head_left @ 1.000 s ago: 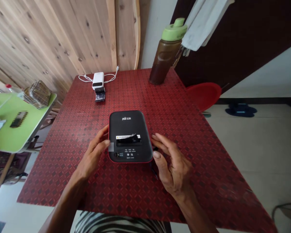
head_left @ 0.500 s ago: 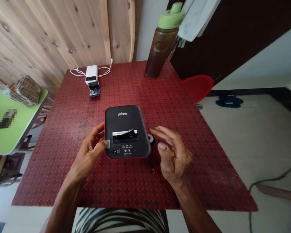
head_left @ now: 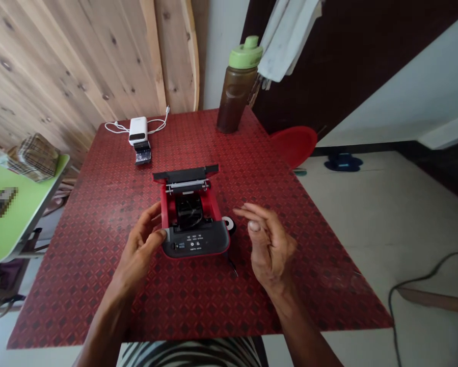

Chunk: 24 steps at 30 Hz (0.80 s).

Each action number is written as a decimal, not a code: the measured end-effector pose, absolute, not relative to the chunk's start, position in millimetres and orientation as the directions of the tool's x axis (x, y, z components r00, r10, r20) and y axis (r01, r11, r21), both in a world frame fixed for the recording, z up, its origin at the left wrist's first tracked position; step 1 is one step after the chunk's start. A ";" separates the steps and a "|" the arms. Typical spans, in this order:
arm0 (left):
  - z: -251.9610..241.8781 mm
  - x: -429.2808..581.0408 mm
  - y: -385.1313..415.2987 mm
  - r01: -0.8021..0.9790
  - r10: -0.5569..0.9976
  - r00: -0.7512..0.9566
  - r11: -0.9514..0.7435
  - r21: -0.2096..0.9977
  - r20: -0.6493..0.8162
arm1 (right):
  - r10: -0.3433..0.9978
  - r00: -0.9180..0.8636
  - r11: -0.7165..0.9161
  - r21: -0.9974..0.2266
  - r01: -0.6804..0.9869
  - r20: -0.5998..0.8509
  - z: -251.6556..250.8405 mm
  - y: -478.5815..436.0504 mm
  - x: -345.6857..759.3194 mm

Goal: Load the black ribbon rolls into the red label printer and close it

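Note:
A black and red label printer (head_left: 198, 242) stands on the table with its lid (head_left: 186, 175) swung up at the far side. Its inner bay shows dark parts and a metal roller bar (head_left: 188, 186). My left hand (head_left: 140, 242) holds the printer's left side, its thumb on the grey corner latch and its fingers along the wall. To the right, my right hand (head_left: 269, 242) hovers apart from the printer with its fingers spread and nothing in them. Between them lies a small roll with a white core (head_left: 227, 223), partly hidden by the printer; a thin black strip (head_left: 232, 266) sits below.
On the red patterned table (head_left: 110, 306), a white power bank (head_left: 138, 128) with a white cable and a small black-and-silver packet (head_left: 142, 153) lie at the back left. A green-capped bottle (head_left: 234, 92) stands at the back. A red stool (head_left: 297, 145) is beyond the right edge.
The printer's lid has sprung from closed to raised, uncovering the inside. My left hand keeps its hold; my right hand stays nearly in place. The whole view has shifted slightly.

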<state>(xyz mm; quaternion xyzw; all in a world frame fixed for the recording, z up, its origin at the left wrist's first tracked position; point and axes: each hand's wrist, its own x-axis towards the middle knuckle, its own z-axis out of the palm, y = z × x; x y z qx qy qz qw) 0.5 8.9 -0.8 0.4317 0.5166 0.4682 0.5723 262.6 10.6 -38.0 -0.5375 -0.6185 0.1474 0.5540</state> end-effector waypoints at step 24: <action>-6.3 -10.8 1.9 -0.101 0.983 0.067 0.175 0.979 -0.169 | 0.807 -0.588 0.587 -0.163 0.793 0.042 62.9 81.2 201.6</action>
